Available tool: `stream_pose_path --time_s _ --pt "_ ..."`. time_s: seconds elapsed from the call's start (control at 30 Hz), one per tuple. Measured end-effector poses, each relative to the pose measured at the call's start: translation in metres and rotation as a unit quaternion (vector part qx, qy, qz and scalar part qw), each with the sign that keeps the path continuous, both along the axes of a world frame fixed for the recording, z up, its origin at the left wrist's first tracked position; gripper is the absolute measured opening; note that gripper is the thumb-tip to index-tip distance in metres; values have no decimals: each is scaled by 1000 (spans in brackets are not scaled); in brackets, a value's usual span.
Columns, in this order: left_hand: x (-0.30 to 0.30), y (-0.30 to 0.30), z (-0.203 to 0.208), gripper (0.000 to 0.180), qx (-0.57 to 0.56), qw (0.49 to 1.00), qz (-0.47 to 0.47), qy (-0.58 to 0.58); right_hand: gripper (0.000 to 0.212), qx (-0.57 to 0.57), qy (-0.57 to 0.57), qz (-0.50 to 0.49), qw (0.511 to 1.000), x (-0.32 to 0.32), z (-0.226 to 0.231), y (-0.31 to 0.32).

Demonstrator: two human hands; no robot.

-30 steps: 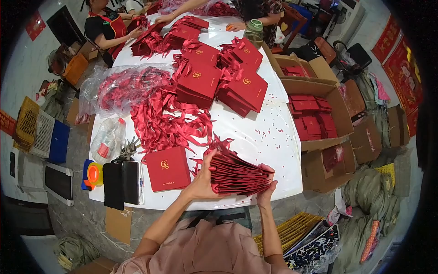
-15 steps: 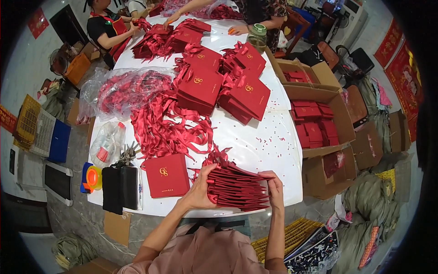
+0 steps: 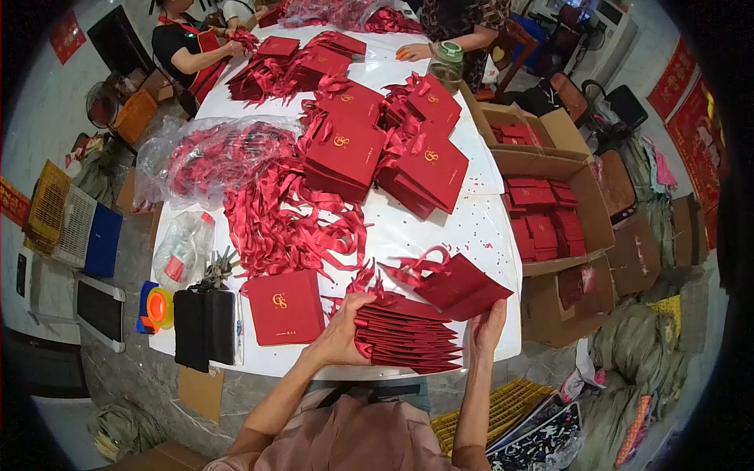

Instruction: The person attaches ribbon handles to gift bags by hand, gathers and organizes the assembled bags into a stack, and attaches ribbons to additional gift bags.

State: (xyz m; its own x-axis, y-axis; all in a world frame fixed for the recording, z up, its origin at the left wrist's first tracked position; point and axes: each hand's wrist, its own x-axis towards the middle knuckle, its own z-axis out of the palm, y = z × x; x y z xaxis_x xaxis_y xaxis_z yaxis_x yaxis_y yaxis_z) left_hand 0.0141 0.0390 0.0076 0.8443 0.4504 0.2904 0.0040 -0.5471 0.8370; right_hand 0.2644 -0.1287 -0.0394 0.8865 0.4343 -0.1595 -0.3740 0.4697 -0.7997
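Note:
My left hand (image 3: 341,334) grips the ribbon side of a thick stack of flat red gift bags (image 3: 410,339) at the table's near edge, their open edges fanned to the right. In my right hand (image 3: 488,328) is a single red gift bag (image 3: 465,287), held by its lower right corner and tilted above the stack's right end. A loop of red ribbon (image 3: 420,265) trails from this bag's far left side. To the left of my left hand, a flat red bag pile (image 3: 284,308) with a gold emblem rests on the table. Loose red ribbons (image 3: 290,228) lie tangled beyond it.
Stacks of red bags (image 3: 345,153) stand mid-table beside a clear plastic sack (image 3: 157,161). A black pouch (image 3: 191,326) and orange tape roll (image 3: 160,306) lie at left. Cardboard boxes (image 3: 593,204) with red bags adjoin the right edge. Two people (image 3: 177,47) (image 3: 463,23) work at the far end.
My right hand has drawn one bag off the top of the stack and moved it right and slightly up. My left hand keeps its hold. The far person's reaching arm has withdrawn.

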Motion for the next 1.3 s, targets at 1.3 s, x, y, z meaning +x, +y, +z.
stream_pose_path --time_s 1.3 --pt "-3 5 6 103 38 999 -1 28 11 -89 -281 349 889 43 42 41"
